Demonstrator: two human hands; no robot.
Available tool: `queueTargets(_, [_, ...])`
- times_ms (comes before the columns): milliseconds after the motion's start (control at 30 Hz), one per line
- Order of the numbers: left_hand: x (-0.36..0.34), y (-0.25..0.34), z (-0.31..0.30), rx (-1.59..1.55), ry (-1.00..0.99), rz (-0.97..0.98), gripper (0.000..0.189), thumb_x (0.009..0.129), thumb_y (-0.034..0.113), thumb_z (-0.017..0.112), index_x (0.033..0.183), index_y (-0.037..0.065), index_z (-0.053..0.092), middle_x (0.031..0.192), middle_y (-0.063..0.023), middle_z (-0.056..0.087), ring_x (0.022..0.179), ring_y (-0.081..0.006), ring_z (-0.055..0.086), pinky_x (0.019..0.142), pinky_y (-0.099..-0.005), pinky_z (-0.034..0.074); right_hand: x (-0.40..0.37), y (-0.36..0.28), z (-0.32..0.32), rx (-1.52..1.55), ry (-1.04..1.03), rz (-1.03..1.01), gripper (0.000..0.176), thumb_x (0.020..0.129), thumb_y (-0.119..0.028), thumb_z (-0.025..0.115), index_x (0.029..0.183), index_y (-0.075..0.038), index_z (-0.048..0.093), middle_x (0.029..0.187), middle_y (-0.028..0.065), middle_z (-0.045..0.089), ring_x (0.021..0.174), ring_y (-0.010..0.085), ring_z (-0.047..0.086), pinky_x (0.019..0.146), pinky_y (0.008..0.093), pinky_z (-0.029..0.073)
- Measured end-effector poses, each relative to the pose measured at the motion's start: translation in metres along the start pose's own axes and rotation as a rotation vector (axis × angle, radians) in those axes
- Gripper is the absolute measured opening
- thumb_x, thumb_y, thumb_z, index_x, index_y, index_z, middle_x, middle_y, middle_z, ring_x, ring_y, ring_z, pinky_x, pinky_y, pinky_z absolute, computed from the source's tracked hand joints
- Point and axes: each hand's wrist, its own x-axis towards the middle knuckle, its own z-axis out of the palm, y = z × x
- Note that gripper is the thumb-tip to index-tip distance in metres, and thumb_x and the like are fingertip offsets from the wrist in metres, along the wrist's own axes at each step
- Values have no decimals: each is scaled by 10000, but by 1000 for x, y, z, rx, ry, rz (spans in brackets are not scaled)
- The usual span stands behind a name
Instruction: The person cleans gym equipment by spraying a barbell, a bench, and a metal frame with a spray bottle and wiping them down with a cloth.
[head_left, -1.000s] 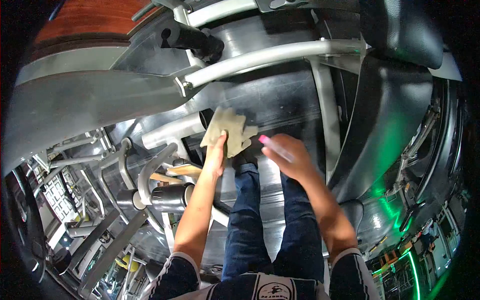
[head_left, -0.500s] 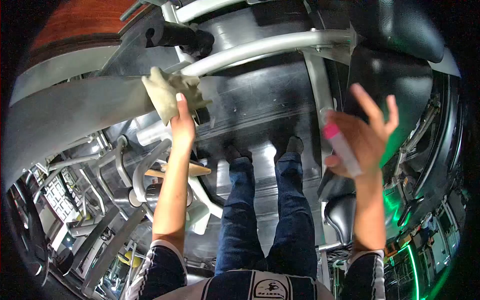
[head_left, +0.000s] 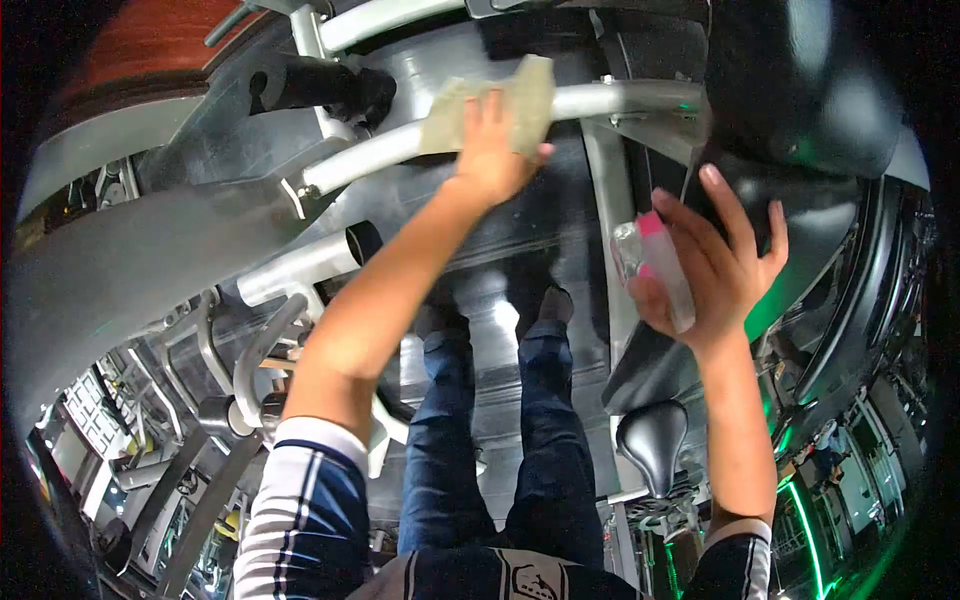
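My left hand (head_left: pixel 492 165) presses a pale, greyish-green cloth (head_left: pixel 440 125) over a curved silver metal bar (head_left: pixel 375 157), fingers bent around it. Part of the bar is hidden beneath the cloth. On the right, my right hand (head_left: pixel 715 275) holds a small translucent bottle (head_left: pixel 672 275) with a pink cap, pinned by the thumb against the palm side. Its other fingers are spread. A clear, shiny piece with a pink spot (head_left: pixel 628 250) shows beside the bottle. Close behind that hand is a black padded seat (head_left: pixel 800 210).
Gym machine frames surround me. A long dark grey beam (head_left: pixel 150 250) runs along the left, with a black foam roller (head_left: pixel 300 85) above it. An open-ended silver tube (head_left: pixel 300 268) sticks out below. A black saddle (head_left: pixel 653 445) stands right of my legs.
My left hand has moved right with the cloth, from the end of the grey beam onto the silver bar. My right hand has shifted slightly, still holding the bottle.
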Motion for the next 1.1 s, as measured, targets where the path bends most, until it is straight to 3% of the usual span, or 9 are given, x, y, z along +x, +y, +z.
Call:
queueTargets(267, [89,67,7,-309,-146,-60,683,916,560,517,1258,-26,599,1444,-164,459,1362,-389,343,1131,-468,241,-4,2,7,-31,29,-43,469,890,-570,441,810,-191,705,997,-82,731,1232,227,576,1136,551,172])
queueTargets(333, [93,47,3,-253,-83,4,673,949,580,445,1199,-11,648,1415,-171,499,1336,-355,412,1091,-450,317,-7,3,8,-8,19,-32,486,874,-663,482,847,-221,682,992,-84,718,1190,216,607,1104,591,198])
queueTargets(467, [85,-15,-36,-312,-628,-314,789,960,636,256,1249,-13,598,1254,-302,588,1194,-410,561,1041,-483,407,-8,2,7,-19,-16,-14,488,865,-674,489,849,-227,682,989,-83,717,1196,216,603,1108,593,184])
queueTargets(667, [-23,-219,-9,-352,-719,-310,566,1023,394,178,1421,118,473,1451,-206,475,1339,-339,458,1150,-404,310,-7,1,11,-22,8,-17,496,862,-683,487,847,-229,688,973,-84,714,1202,210,596,1109,595,175])
queueTargets(767, [-38,-225,-18,-208,-692,-523,619,985,466,237,1331,69,563,1370,-235,539,1296,-380,494,1117,-426,344,-6,-1,10,-34,1,-22,498,863,-684,486,847,-231,692,971,-84,714,1194,213,597,1112,596,168])
queueTargets(867, [-1,-124,-33,-151,-465,-494,570,976,508,286,1227,138,640,1227,-256,620,1123,-433,597,985,-492,447,-7,-2,10,-63,-27,-18,493,864,-688,480,853,-248,701,968,-92,712,1197,213,588,1119,592,154])
queueTargets(1000, [55,19,-7,-50,-93,44,383,953,356,463,977,74,722,946,-197,682,913,-391,631,828,-496,487,-3,-2,5,-85,-82,-28,480,858,-693,476,875,-277,714,969,-116,707,1215,210,569,1131,581,128])
queueTargets(1067, [84,81,45,-193,437,-122,397,818,421,598,887,68,765,1193,-189,623,1255,-368,460,1058,-564,299,-2,-1,5,-92,-122,-14,481,852,-701,476,884,-286,716,972,-125,705,1218,209,564,1133,578,120])
queueTargets(1100, [81,101,36,-129,236,-138,381,803,360,619,1016,70,744,1378,-148,526,1365,-376,376,1121,-585,244,0,0,6,-103,-98,-51,521,850,-673,447,839,-231,723,966,-113,708,1227,231,552,1139,555,115])
